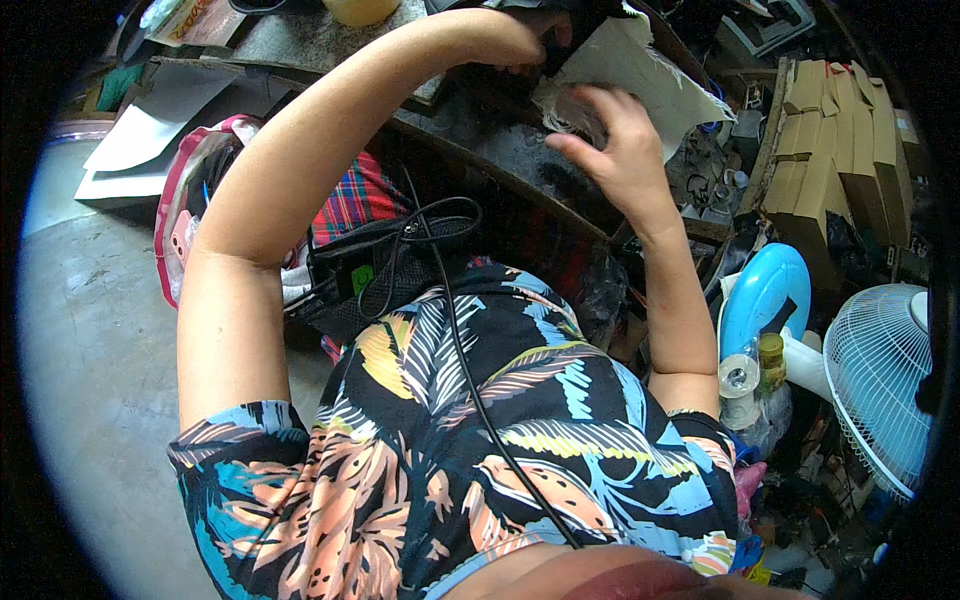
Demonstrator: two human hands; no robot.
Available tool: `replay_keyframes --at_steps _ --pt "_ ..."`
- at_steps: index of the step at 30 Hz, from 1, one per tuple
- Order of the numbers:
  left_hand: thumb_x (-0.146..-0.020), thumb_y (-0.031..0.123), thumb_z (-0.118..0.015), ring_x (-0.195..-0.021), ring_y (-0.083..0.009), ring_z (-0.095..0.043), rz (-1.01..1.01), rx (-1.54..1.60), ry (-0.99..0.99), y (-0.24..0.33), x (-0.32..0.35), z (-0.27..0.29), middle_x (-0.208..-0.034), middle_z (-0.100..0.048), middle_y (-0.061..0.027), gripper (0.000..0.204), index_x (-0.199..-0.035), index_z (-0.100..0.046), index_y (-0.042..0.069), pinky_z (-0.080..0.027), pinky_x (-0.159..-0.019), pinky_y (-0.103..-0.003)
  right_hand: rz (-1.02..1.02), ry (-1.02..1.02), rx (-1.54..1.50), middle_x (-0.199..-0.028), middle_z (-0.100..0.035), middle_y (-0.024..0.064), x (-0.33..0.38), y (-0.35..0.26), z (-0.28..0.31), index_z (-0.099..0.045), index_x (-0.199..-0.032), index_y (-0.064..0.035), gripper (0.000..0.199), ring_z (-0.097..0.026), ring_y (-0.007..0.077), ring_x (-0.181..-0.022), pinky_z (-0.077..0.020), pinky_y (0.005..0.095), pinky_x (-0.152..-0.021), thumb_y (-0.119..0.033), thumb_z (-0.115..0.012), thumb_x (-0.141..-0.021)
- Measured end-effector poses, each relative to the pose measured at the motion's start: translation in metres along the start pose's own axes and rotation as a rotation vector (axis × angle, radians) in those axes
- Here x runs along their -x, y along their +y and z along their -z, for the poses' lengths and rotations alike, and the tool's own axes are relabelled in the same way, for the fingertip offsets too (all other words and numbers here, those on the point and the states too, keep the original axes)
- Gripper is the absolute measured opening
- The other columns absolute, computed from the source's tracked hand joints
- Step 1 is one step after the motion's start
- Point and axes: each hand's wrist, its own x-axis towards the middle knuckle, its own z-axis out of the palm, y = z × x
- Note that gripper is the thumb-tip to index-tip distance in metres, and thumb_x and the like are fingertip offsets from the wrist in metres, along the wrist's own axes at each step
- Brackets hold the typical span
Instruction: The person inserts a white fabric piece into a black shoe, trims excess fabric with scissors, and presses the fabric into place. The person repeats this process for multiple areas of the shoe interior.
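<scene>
My left forearm crosses the top of the view, and my left hand (pixel 512 42) reaches to a dark object (pixel 560 22) at the top edge. Its fingers are mostly hidden there, so what they touch does not show. My right hand (pixel 622 145) is raised over the dark worktop (pixel 480 140), thumb and fingers apart, slightly blurred. Behind it lies a large off-white sheet (pixel 625 65) with a torn, ragged edge, of paper or cloth. A pale bit of material shows between the thumb and fingers, but no grip on it is visible.
A fan (pixel 880 380) with a blue base (pixel 765 295) stands at my right, near a thread spool (pixel 740 378). Folded cardboard (pixel 830 150) is stacked behind it. A black bag (pixel 350 275) with a cable lies by my lap. White sheets (pixel 150 130) hang at the left.
</scene>
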Motion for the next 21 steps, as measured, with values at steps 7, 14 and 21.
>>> replay_keyframes --at_steps 7,14,21 --pt "-0.079 0.025 -0.077 -0.073 -0.0245 -0.064 -0.317 -0.143 0.298 -0.013 -0.005 -0.025 -0.089 -0.066 -0.0158 0.058 -0.129 -0.053 0.010 -0.050 -0.060 -0.036 0.088 0.049 0.093 -0.107 -0.069 0.0096 0.003 0.006 -0.010 -0.074 -0.105 -0.0089 0.032 -0.064 0.0315 -0.099 -0.0522 0.0412 -0.086 -0.021 -0.080 -0.076" --pt "-0.073 0.023 -0.074 -0.113 -0.0357 -0.058 -0.349 -0.272 0.172 -0.012 0.019 -0.006 -0.118 -0.063 -0.0217 0.059 -0.126 -0.056 0.005 -0.047 -0.095 -0.043 0.123 0.134 0.122 -0.092 -0.070 0.0081 -0.003 0.013 -0.016 -0.075 -0.093 -0.0112 0.014 -0.066 0.0312 -0.087 -0.0543 0.0411 -0.076 -0.018 -0.074 -0.080" --pt "-0.075 0.020 -0.072 -0.100 -0.0337 -0.063 -0.322 -0.250 0.126 -0.016 0.003 -0.007 -0.108 -0.066 -0.0209 0.053 -0.124 -0.056 0.005 -0.051 -0.084 -0.043 0.037 0.068 0.155 -0.097 -0.072 0.0083 -0.009 0.010 -0.007 -0.075 -0.099 -0.0095 0.016 -0.069 0.0287 -0.087 -0.0544 0.0381 -0.075 -0.014 -0.073 -0.083"
